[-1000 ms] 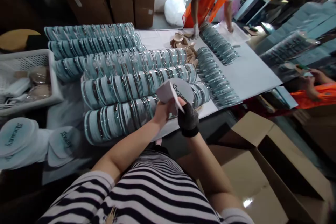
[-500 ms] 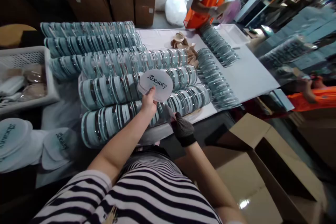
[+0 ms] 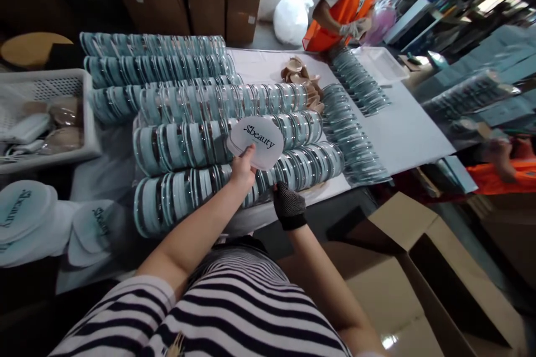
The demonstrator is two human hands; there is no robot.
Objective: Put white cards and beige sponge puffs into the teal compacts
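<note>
Head view: our left hand [image 3: 242, 170] pinches a white "Sbeauty" pouch [image 3: 255, 142] by its lower edge, above the front rows of round compacts [image 3: 234, 178] at the counter's near edge. Our gloved right hand [image 3: 288, 204] touches the front row; its grip is hidden, we cannot tell. Risk: nudged compacts topple or roll off that edge, since they stand on their rims.

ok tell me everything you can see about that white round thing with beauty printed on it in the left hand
The white round pouch is a flat, matte disc with a rounded outline. It looks like soft fabric or paper. Dark script on its face reads "Sbeauty". The left hand pinches its lower edge and holds it up, face toward the camera, tilted slightly, above the rows of teal-rimmed compacts on the table. The gloved right hand is below it, apart from it, at the nearest row.
</note>
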